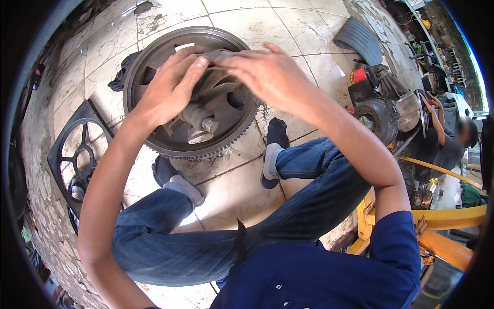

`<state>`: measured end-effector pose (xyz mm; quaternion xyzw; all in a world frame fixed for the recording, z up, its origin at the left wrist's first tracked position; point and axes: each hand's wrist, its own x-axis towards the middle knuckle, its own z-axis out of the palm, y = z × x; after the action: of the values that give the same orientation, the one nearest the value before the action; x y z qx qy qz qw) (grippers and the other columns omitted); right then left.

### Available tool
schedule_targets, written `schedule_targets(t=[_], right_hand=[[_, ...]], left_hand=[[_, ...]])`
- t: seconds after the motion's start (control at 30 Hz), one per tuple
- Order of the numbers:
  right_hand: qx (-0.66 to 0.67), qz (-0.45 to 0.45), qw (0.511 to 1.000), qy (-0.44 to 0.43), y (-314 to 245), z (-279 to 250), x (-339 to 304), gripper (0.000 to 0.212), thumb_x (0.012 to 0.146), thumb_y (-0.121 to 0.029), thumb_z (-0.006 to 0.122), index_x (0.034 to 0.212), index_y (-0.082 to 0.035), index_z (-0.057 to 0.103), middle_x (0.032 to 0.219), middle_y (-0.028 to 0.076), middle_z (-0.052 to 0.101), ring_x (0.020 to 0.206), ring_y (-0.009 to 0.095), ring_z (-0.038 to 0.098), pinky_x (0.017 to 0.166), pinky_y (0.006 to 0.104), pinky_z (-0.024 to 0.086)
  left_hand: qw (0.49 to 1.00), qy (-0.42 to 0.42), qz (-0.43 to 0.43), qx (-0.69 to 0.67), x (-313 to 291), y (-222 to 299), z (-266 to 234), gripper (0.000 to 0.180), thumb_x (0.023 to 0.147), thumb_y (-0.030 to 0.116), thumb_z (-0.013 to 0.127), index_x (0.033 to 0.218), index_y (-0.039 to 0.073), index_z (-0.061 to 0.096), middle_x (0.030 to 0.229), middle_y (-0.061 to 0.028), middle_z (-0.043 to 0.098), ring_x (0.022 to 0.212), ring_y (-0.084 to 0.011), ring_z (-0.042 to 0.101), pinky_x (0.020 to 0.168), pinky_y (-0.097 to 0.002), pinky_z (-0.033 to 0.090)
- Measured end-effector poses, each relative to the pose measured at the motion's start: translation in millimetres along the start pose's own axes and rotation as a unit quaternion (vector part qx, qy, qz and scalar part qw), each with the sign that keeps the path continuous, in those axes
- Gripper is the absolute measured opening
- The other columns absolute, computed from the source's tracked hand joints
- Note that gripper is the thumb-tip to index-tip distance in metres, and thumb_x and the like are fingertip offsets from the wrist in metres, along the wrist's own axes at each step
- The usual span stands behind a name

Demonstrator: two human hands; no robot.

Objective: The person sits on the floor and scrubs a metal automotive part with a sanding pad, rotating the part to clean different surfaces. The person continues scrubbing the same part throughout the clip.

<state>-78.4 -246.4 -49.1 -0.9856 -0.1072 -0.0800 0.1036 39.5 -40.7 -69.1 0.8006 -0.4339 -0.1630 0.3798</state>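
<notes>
Left hand (180,85) clasps a dark part (218,54) near the flywheel's (193,33) far edge; right hand's (267,74) grip I can't tell. I'd keep pressure even.

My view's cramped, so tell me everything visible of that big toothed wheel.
The toothed wheel is large, round and dark grey, apparently metal, with teeth along its near edge and openings in its face. It lies on the tiled floor, just beyond the feet. A stubby shaft shows near its middle. The left hand and right hand are over it; any contact is unclear.
</notes>
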Motion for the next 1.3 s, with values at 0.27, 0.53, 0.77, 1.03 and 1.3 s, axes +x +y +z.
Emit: schedule_targets(t=[0.27,0.53,0.77,1.03,1.3], right_hand=[[-0.04,-0.059,0.995,0.074,-3.1,11.9,-6.5,0.03,0.101,-0.027,0.055,0.128,-0.02,0.065,0.119,0.015,0.07,0.114,0.029,0.067,0.105,0.0557,0.045],[-0.052,-0.082,0.99,0.105,-20.0,-0.1,-9.4,0.026,0.099,-0.025,0.059,0.123,-0.018,0.068,0.111,0.015,0.071,0.106,0.027,0.069,0.099,0.0489,0.048],[0.006,-0.074,0.991,0.11,-22.9,-0.4,-8.0,0.026,0.1,-0.026,0.056,0.121,-0.018,0.069,0.104,0.008,0.073,0.101,0.025,0.069,0.094,0.0453,0.05],[-0.022,-0.066,0.995,0.07,-18.2,-2.0,-9.7,0.029,0.102,-0.029,0.053,0.124,-0.017,0.068,0.119,0.012,0.071,0.108,0.027,0.069,0.101,0.0491,0.048],[-0.013,-0.016,0.999,0.033,-12.2,0.7,-1.5,0.03,0.102,-0.03,0.052,0.124,-0.017,0.067,0.123,0.016,0.068,0.114,0.03,0.067,0.103,0.0514,0.048]], left_hand=[[1.0,0.008,0.025,0.012,1.6,-1.3,-1.5,0.069,0.106,0.055,0.026,0.132,0.0,0.058,0.145,-0.0168,0.046,0.138,-0.0315,0.043,0.116,-0.0414,0.033],[1.0,-0.004,0.001,-0.001,-1.0,5.2,-4.9,0.075,0.105,0.06,0.022,0.133,0.001,0.058,0.15,-0.0181,0.042,0.142,-0.0341,0.037,0.119,-0.0437,0.028],[0.999,-0.015,0.001,0.029,-1.7,6.0,-4.1,0.07,0.105,0.059,0.023,0.135,0.006,0.059,0.151,-0.017,0.04,0.143,-0.0341,0.036,0.119,-0.044,0.029],[0.999,-0.015,0.012,0.038,-1.0,3.1,-4.2,0.069,0.105,0.057,0.024,0.134,0.006,0.06,0.15,-0.017,0.041,0.141,-0.0346,0.039,0.118,-0.0445,0.031],[0.998,-0.006,0.021,0.057,-1.8,7.6,-3.8,0.068,0.105,0.057,0.025,0.134,0.006,0.059,0.15,-0.0187,0.041,0.141,-0.0368,0.038,0.118,-0.0445,0.03]])
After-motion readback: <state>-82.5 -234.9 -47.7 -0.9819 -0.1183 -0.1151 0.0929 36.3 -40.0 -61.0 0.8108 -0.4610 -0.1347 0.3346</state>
